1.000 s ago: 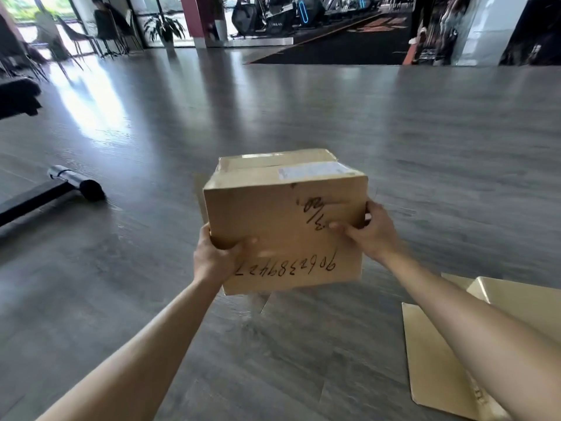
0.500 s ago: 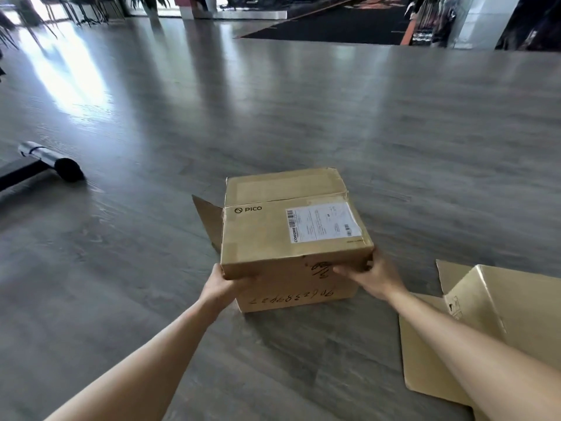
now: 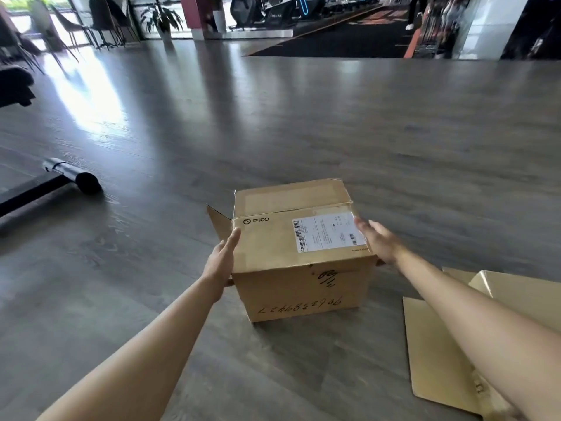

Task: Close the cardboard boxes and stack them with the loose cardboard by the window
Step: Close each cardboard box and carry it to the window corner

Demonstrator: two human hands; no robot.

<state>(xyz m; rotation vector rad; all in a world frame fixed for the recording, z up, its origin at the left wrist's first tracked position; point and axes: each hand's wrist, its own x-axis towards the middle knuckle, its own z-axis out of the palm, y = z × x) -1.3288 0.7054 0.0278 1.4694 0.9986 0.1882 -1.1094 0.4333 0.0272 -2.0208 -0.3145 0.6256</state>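
Cardboard box [image 3: 299, 253] closed, hands beside it

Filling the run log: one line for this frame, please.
box: on floor, top flaps folded, left side flap out | left hand: open at left edge | right hand: open on label corner | loose cardboard: right

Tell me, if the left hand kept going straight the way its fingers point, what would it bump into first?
Probably the loose side flap sticking out from the cardboard box. The left hand lies open along the box's left edge, fingers pointing forward and slightly right, toward that flap. Depth is hard to judge, so it might slide past.
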